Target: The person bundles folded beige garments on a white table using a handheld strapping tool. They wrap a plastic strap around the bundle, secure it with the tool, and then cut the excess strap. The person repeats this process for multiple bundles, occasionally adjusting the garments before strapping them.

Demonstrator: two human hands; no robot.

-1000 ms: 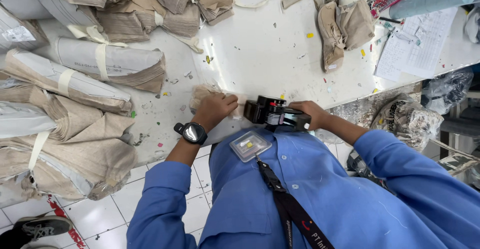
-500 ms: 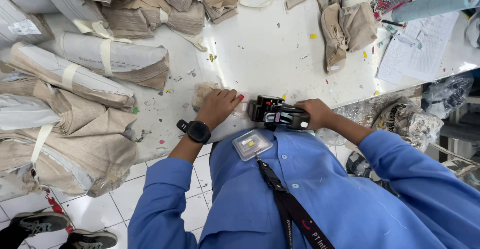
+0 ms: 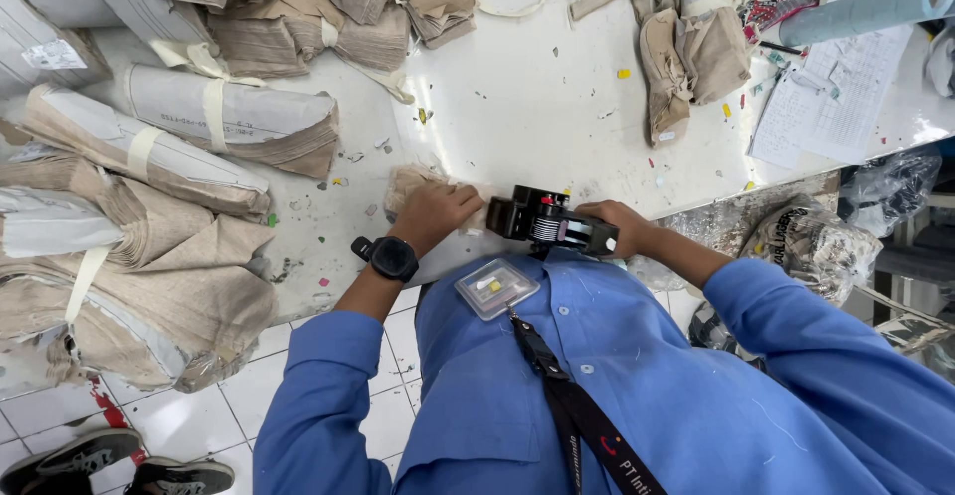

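Observation:
My left hand (image 3: pixel 434 214), with a black watch on the wrist, presses flat on a small beige fabric piece (image 3: pixel 410 181) at the near edge of the white table (image 3: pixel 537 107). My right hand (image 3: pixel 619 228) grips a black hand-held labelling gun (image 3: pixel 545 222), whose head points left and sits against the fabric beside my left fingers. Part of the fabric is hidden under my left hand.
Tied bundles of beige fabric (image 3: pixel 149 226) are stacked along the table's left side and back. More beige pieces (image 3: pixel 686 47) lie at the back right, beside a paper sheet (image 3: pixel 826 97) and a light blue roll (image 3: pixel 865 7). Plastic bags (image 3: pixel 806 246) sit right of the table.
The view has shifted slightly. Both hands stay at the table's near edge, with the labelling gun still against the fabric.

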